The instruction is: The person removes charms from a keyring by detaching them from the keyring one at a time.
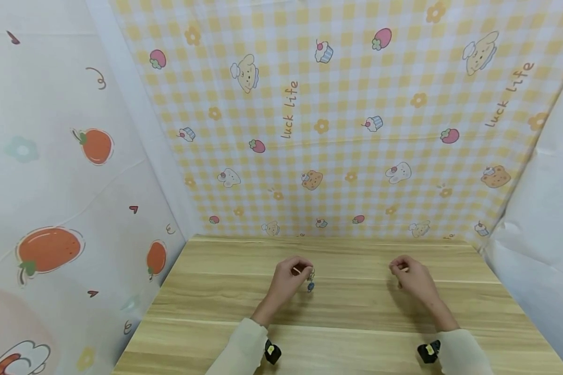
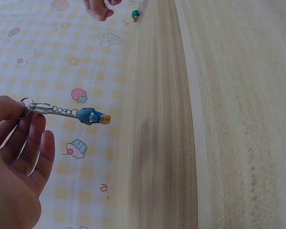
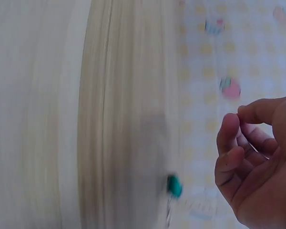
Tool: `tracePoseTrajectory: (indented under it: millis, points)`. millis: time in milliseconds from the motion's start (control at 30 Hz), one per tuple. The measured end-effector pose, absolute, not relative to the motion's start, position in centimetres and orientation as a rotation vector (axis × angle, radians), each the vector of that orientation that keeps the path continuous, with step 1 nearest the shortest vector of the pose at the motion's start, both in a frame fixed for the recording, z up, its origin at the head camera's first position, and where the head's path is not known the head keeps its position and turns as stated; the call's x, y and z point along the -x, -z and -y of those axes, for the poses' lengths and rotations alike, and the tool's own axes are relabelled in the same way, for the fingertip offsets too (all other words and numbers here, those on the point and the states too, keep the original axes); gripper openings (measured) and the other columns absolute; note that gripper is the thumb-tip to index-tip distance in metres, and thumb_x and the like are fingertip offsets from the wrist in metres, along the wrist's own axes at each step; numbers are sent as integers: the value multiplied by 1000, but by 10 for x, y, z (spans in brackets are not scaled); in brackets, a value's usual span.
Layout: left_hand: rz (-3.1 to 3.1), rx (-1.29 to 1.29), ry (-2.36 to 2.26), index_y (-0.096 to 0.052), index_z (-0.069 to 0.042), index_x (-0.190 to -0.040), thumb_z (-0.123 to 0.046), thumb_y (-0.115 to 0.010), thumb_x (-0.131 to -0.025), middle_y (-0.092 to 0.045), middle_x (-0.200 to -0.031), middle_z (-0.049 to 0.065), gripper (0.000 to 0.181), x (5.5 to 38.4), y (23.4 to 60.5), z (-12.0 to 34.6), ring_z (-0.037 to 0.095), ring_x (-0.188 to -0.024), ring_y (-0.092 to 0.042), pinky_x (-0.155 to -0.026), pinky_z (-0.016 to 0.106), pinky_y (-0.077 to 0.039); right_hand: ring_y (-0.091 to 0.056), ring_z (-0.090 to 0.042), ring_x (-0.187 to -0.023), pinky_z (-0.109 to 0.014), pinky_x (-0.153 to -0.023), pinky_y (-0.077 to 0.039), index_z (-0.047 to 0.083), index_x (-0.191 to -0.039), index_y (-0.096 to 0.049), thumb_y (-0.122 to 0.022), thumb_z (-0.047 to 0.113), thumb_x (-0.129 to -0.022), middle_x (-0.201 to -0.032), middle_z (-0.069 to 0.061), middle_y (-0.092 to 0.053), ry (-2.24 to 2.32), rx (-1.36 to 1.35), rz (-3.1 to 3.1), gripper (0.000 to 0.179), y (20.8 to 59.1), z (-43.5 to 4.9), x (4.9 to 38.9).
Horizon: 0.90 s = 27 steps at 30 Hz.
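Observation:
In the left wrist view my left hand pinches the metal ring of a keychain between thumb and index finger, its other fingers loosely bent. The keychain has a silver clip, a short chain and a small blue figure with an orange end. It hangs below the fingertips in the head view. My right hand is above the table at the right, thumb and index fingertips meeting, with nothing visible between them. Close to it is a small green figure on a thin chain, blurred in the right wrist view; the head view does not show it.
The wood-grain table meets a yellow-checked cloth wall at its back edge. A white cloth with orange prints stands at the left, and a plain white cloth at the right. Each wrist carries a black camera.

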<state>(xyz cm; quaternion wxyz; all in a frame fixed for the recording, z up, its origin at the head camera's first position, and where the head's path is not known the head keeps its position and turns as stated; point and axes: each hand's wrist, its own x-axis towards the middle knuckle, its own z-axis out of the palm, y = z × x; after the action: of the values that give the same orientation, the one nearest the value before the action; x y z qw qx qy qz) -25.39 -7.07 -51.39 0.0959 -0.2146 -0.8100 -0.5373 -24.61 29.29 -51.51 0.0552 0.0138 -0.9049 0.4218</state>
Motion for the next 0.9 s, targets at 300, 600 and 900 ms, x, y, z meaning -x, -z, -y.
tracePoseTrajectory:
  millis: [300,600,900]
  points:
    - [2406,640,1598,-77,-5,-108,-15,-71,-103,-77,-100,3,13,254,513,69,5,-86,-66,-77,21,-57,-63,-18,-61,-27,-54,-53,0,-114,-68,-63,12,-107,-99,-18,-69,-1420,-239,2737,15,513,-236,248]
    - [2404,644,1596,-78,-9,-107,-15,-72,-103,-77,-101,2,10,255,514,65,6,-87,-67,-77,22,-57,-63,-27,-58,-25,-49,-47,-1,-112,-69,-65,11,-107,-98,-21,-69,-1528,-395,2717,14,514,-188,245]
    - [2399,663,1609,-78,-11,-107,-16,-72,-103,-78,-100,2,8,254,514,58,5,-87,-67,-78,22,-58,-62,-18,-56,-34,-52,-56,-4,-112,-68,-65,12,-107,-99,-22,-69,-1671,-572,2631,17,521,-163,242]
